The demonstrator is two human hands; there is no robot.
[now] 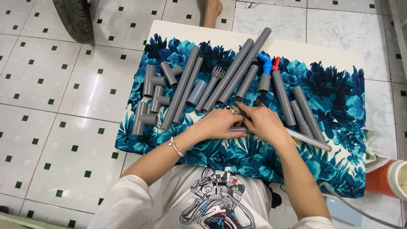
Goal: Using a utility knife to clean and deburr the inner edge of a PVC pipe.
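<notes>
My left hand (218, 124) and my right hand (263, 122) meet at the middle of a table covered with a blue flowered cloth (339, 97). Both close around a short grey pipe piece (238, 129) lying on the cloth; only a small part shows between the fingers. A bracelet (175, 146) circles my left wrist. Just right of my right hand lies a handsaw blade (311, 141).
Several grey pipes (237, 70) lie in a row at the back. Three grey tee fittings (144, 120) sit at the left. A blue elbow on a grey pipe (265, 70) lies right of centre. A tyre (76, 19), a bare foot (210, 12), an orange container (383, 178).
</notes>
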